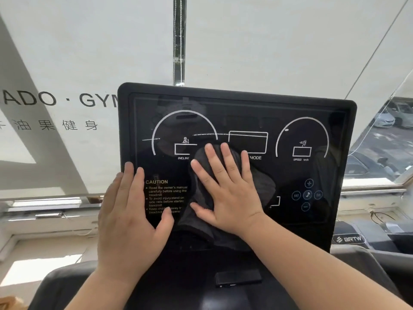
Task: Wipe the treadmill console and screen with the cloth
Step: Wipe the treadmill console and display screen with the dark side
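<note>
Cloth (201,198) under flat, spread right hand (225,191) hides screen (290,175) centre, left hand (129,211) flat, covering caution text (165,195).

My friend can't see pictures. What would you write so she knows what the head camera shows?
A person's right hand presses a dark grey cloth flat against the middle of a glossy black treadmill console screen, while the left hand rests open on the screen's lower left edge beside a printed caution notice. Behind hangs a white window blind.
</note>
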`<state>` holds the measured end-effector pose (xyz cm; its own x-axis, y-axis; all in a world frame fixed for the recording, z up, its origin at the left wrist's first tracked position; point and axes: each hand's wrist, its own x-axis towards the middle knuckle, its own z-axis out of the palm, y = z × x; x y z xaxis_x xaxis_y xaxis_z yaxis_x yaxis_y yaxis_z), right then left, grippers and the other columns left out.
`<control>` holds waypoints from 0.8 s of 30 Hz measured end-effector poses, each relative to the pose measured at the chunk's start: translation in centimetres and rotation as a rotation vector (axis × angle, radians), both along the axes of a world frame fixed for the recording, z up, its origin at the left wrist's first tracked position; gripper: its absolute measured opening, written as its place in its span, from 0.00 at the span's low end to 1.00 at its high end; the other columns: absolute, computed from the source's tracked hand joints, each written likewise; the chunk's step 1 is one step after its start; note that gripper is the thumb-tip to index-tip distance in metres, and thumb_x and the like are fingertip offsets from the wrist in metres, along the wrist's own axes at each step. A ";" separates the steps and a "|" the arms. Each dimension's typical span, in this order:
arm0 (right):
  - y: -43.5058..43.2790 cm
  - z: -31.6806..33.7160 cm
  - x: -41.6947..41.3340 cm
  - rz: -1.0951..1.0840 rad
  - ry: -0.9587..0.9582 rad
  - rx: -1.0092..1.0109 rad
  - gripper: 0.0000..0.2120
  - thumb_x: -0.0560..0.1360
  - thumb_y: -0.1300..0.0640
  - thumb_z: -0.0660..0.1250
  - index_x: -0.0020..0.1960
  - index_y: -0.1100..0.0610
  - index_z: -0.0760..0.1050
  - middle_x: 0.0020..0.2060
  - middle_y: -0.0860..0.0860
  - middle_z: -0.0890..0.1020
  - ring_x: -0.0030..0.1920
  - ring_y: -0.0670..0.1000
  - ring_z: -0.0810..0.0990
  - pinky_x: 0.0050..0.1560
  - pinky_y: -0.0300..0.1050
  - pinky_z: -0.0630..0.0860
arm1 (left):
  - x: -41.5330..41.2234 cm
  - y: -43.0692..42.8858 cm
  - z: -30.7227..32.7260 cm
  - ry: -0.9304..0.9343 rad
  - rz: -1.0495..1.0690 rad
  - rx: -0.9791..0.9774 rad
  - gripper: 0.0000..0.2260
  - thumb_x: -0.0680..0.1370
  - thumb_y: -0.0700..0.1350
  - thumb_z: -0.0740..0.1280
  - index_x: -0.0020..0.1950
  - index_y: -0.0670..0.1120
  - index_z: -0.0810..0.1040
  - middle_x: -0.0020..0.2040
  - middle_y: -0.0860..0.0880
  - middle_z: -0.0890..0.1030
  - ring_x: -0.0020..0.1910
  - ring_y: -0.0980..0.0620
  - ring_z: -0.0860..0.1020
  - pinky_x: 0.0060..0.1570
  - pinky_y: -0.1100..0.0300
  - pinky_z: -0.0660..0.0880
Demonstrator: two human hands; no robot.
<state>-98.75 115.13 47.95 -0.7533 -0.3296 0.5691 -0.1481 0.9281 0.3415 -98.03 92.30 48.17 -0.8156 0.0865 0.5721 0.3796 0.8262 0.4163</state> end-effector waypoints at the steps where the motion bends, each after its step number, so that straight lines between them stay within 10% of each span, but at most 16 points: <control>1: 0.7 -0.8 0.6 0.016 -0.007 0.041 0.43 0.75 0.29 0.61 0.83 0.48 0.55 0.83 0.56 0.52 0.83 0.62 0.48 0.79 0.71 0.48 | 0.0 0.1 0.0 -0.004 -0.004 0.002 0.37 0.72 0.57 0.63 0.77 0.40 0.64 0.78 0.40 0.66 0.76 0.40 0.64 0.77 0.55 0.53; 12: 7.8 6.2 -1.2 -0.122 0.055 -0.003 0.45 0.75 0.27 0.57 0.83 0.49 0.52 0.83 0.61 0.49 0.82 0.66 0.46 0.77 0.74 0.45 | -0.8 -3.6 -0.5 -0.064 -0.225 -0.023 0.38 0.72 0.56 0.63 0.79 0.42 0.63 0.80 0.47 0.63 0.78 0.49 0.60 0.78 0.65 0.47; 24: -4.7 6.2 -4.4 -0.057 0.009 0.005 0.47 0.75 0.24 0.55 0.84 0.50 0.50 0.83 0.58 0.48 0.83 0.63 0.43 0.77 0.73 0.43 | 0.0 -4.3 1.1 -0.228 -0.379 0.557 0.29 0.75 0.60 0.55 0.78 0.62 0.63 0.75 0.69 0.66 0.75 0.67 0.62 0.71 0.63 0.60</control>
<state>-103.11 110.39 54.13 -0.7656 -0.2890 0.5747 -0.0914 0.9332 0.3475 -98.01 87.96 49.22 -0.8916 0.1328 0.4329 0.4525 0.2958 0.8413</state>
